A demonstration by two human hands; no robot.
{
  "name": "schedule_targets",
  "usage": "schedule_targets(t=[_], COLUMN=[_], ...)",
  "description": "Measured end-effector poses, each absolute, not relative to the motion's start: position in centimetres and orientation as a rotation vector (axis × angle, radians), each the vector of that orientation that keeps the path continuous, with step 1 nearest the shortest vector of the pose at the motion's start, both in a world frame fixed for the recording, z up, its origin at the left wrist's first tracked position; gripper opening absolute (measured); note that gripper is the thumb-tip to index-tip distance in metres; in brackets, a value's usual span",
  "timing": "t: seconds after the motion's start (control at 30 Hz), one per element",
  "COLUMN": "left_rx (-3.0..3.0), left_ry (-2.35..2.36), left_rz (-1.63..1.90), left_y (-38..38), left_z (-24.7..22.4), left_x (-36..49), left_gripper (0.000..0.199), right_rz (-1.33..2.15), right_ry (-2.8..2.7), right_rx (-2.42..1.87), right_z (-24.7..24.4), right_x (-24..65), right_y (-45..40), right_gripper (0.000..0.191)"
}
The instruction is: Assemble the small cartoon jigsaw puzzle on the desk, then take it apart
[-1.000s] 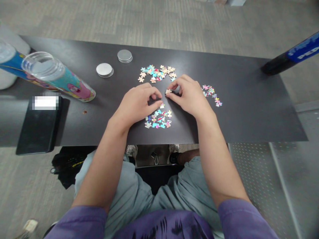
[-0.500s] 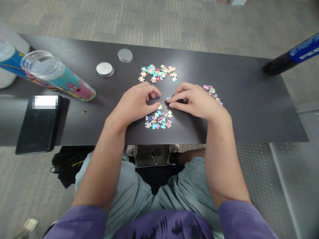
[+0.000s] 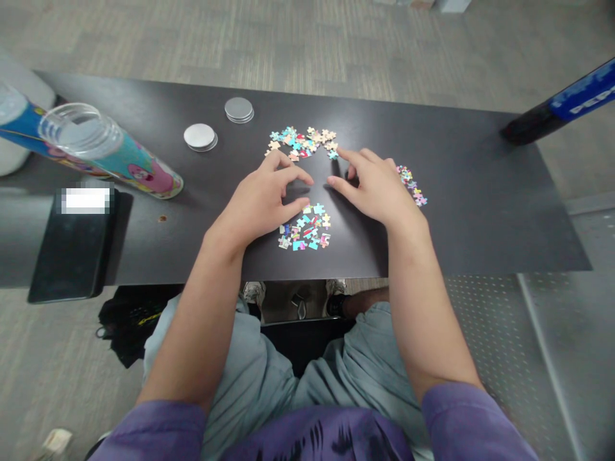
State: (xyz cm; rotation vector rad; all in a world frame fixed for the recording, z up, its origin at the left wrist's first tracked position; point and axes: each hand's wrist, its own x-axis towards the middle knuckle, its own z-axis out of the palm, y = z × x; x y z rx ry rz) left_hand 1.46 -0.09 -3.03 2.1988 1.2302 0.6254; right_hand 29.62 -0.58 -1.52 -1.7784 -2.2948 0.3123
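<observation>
My left hand (image 3: 262, 198) hovers over the dark table with fingers apart and nothing held; its thumb tip is by the near group of jigsaw pieces (image 3: 311, 229). My right hand (image 3: 372, 186) is open too, its index finger stretched toward the right end of the far pile of jigsaw pieces (image 3: 302, 142). Whether that fingertip touches a piece I cannot tell. A small light-blue jigsaw piece (image 3: 319, 209) lies at the top of the near group. Partly behind my right hand lies a third pile of jigsaw pieces (image 3: 412, 184).
Two clear-topped printed tubes (image 3: 139, 169) stand at the left, beside a black device (image 3: 72, 246). Two stacks of round silver lids (image 3: 199, 136) lie at the back left. A blue and black cylinder (image 3: 552, 112) stands at the right. The table's front edge (image 3: 312, 278) runs before my lap.
My right hand has let go of the light-blue piece, which now lies in the near group, and has opened and reached forward to the far pile. My left hand stays nearly still.
</observation>
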Motion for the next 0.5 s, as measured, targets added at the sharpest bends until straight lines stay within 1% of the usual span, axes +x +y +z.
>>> schedule_targets(t=[0.1,0.27,0.4,0.5], left_rx=[2.196,2.225,2.216,2.197], left_ry=[1.21,1.225,1.237,1.257], left_rz=[0.619,0.642,0.648,0.649], left_y=[0.0,0.3,0.4,0.4], left_z=[-3.2,-3.5,-3.6,-3.6], left_x=[1.3,1.3,1.2,1.1], left_gripper=[0.036,0.03,0.028,0.027], right_rz=[0.281,0.372,0.425,0.393], right_ry=[-2.34,-2.356,-2.396,-2.401], right_rx=[-1.784,-1.695,-1.662,-1.756], right_z=[-1.7,-1.1,-0.6,0.1], right_x=[29.5,29.4,29.8,30.8], right_y=[-0.4,-0.7,-1.2,-1.8], right_gripper=[0.061,0.046,0.049,0.048])
